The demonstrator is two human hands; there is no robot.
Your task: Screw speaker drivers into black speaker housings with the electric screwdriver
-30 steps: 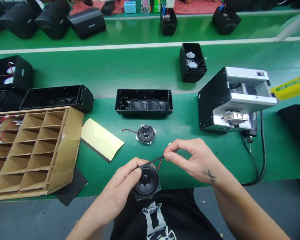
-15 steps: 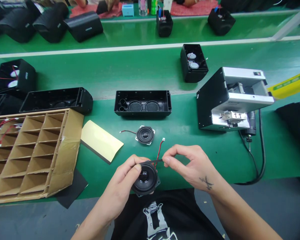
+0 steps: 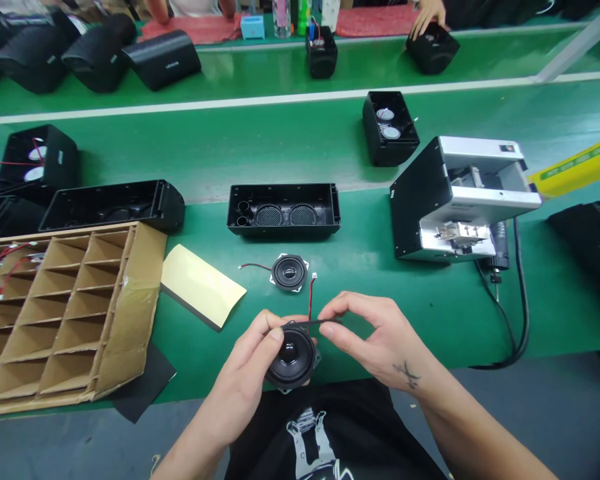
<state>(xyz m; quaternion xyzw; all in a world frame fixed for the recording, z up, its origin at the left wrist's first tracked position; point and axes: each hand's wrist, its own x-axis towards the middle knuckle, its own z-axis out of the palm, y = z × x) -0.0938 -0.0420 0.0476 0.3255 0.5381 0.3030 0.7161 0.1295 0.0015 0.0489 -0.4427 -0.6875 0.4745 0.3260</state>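
My left hand (image 3: 256, 360) is closed around the left side of a round black speaker driver (image 3: 291, 360), its thumb pressing one end of a thin black strip (image 3: 303, 324) at the upper rim. Between thumb and fingertips, my right hand (image 3: 367, 333) pinches that strip further right, its free end sticking out past them. A red wire (image 3: 311, 297) with a white connector rises from behind the driver. Just beyond lies a second speaker driver (image 3: 289, 273), face up with a dark lead to its left. Behind that stands an open black speaker housing (image 3: 284, 230) with two round grilles inside.
A divided cardboard box (image 3: 145, 300) is at left, beside a pale yellow sheet (image 3: 205, 283). At right stands a silver and black machine (image 3: 420, 200) with a screwdriver (image 3: 499, 250) and cable by it. Across the bench, a co-worker's hand (image 3: 430, 15) touches a black housing (image 3: 433, 50).
My right fingers have shifted slightly left along the strip, so its end now shows beyond them. The red wire stands more upright. A co-worker's hand has come onto the far right housing.
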